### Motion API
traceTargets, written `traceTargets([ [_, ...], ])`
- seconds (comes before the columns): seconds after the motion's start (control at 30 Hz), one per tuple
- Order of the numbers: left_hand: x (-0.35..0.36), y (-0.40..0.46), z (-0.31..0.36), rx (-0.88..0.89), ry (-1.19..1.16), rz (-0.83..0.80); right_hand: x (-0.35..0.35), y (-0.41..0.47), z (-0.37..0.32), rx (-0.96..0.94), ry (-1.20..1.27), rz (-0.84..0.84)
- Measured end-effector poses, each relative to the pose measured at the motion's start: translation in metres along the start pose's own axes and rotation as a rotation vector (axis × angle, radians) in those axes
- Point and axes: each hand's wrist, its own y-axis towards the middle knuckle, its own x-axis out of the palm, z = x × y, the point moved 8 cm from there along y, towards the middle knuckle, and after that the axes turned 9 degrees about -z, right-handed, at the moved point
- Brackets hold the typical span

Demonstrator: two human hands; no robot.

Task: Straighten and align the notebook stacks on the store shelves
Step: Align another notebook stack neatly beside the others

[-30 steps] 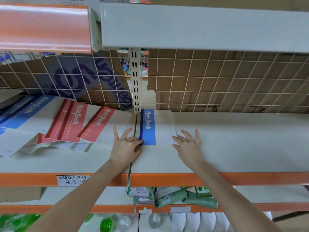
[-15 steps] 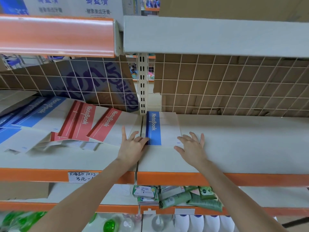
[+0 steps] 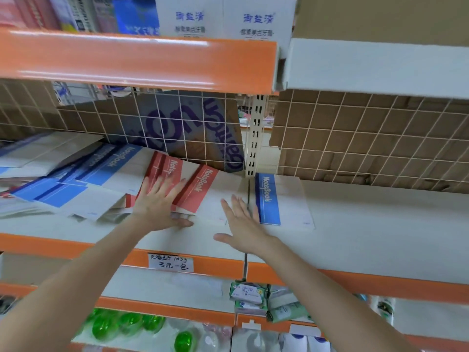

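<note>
the left hand [image 3: 158, 204] lies flat, fingers spread, on the red notebooks [image 3: 195, 191]; the right hand [image 3: 243, 224] hovers open beside the blue notebook [image 3: 269, 199].

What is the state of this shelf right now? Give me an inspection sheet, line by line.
Surface: pale shelf with orange front edge, bare to the right.
Job's things: blue notebook lies square by the upright; red notebooks and blue notebooks lie fanned and askew on the left.
Clutter: handwritten price tag on the edge.
Grippers: left hand flat on the red notebooks; right hand open, contact unclear.
Cables: nothing seen.
Surroundings: wire grid back with cardboard behind; green bottles below.
</note>
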Motion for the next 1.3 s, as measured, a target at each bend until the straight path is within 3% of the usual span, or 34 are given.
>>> traceTargets([
  [0.27,-0.001,-0.001,0.008,0.127,0.05,0.032,0.007,0.054,-0.03,0.132,-0.048,0.0],
  [0.53,0.018,0.011,0.023,0.264,0.125,-0.123,0.027,0.06,-0.013,0.278,-0.043,-0.005],
  [0.73,0.014,-0.005,0.024,0.323,0.069,-0.014,0.026,0.048,-0.024,0.291,-0.122,0.091],
  [1.0,0.02,-0.029,0.031,0.424,0.085,0.134,0.03,0.018,-0.039,0.247,-0.186,0.037],
  [1.13,0.021,-0.033,0.043,0.517,0.12,0.095,0.032,0.003,-0.044,0.201,-0.151,-0.012],
  [1.3,0.026,-0.039,0.05,0.485,0.129,0.075,0.033,-0.004,-0.051,0.152,-0.028,-0.002],
])
